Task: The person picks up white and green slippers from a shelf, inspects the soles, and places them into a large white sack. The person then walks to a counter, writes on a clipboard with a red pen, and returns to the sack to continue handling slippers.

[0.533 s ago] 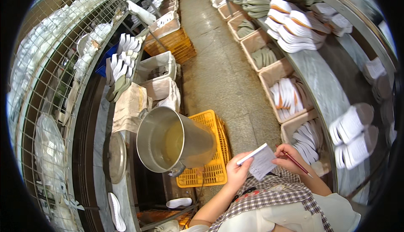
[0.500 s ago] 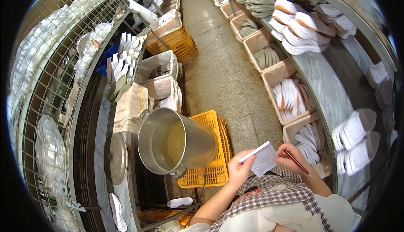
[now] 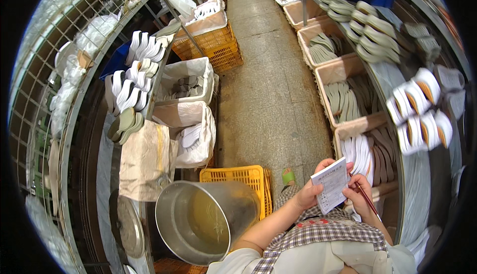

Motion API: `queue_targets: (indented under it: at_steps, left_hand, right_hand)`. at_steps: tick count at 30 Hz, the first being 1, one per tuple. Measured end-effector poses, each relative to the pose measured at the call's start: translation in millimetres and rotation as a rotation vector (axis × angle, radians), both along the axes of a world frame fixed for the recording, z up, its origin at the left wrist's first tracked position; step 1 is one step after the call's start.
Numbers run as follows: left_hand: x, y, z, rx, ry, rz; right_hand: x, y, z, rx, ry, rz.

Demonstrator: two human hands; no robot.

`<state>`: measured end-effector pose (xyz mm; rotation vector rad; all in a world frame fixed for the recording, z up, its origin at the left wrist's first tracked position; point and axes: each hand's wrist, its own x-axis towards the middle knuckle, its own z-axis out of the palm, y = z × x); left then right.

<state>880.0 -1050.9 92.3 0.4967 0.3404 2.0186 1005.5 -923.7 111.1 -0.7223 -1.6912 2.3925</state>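
Observation:
My left hand grips a small white notepad, thumb on the front and fingers behind. Its top sheet bears printed lines and faces up toward me. At the pad's right edge, my right hand is closed around a slim dark red pen, which slants down to the right across the hand. Both hands are in front of my checked apron. Left of them, a large metal pot with yellowish liquid inside stands tilted in the view by a yellow plastic crate.
Lined bins of shoe soles run along the right of the aisle. White soles, a folded cloth and a round metal lid lie on the left bench. White-and-orange soles sit on the right shelf. A green slipper shows below.
My view has moved along the aisle, so the pot and bins sit lower in it. The notepad is turned more upright, and the right hand stays beside it with the pen. A green slipper has appeared.

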Motion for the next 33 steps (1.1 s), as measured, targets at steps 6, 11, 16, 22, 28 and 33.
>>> queue_targets:
  at_steps: [6, 11, 16, 22, 28, 33]
  left_hand:
    - [-164, 0, 19, -0.077, -0.075, 0.115]
    - [-265, 4, 17, -0.131, -0.133, 0.243]
    - [-357, 17, -4, -0.184, -0.149, 0.382]
    - [-480, 44, -7, -0.274, -0.258, 0.628]
    - [-579, 50, -19, -0.245, -0.354, 0.757]
    - [-641, 36, -52, -0.342, -0.282, 0.718]
  right_hand:
    - [-175, 17, 20, -0.144, 0.03, 0.165]
    - [-291, 31, 19, -0.246, -0.171, 0.344]
    - [-405, 55, -1, -0.086, -0.21, 0.512]
    - [-563, 95, -11, -0.027, -0.226, 0.702]
    - [-685, 103, -22, -0.006, -0.291, 0.857]
    - [-746, 100, -46, -0.062, -0.373, 0.785]
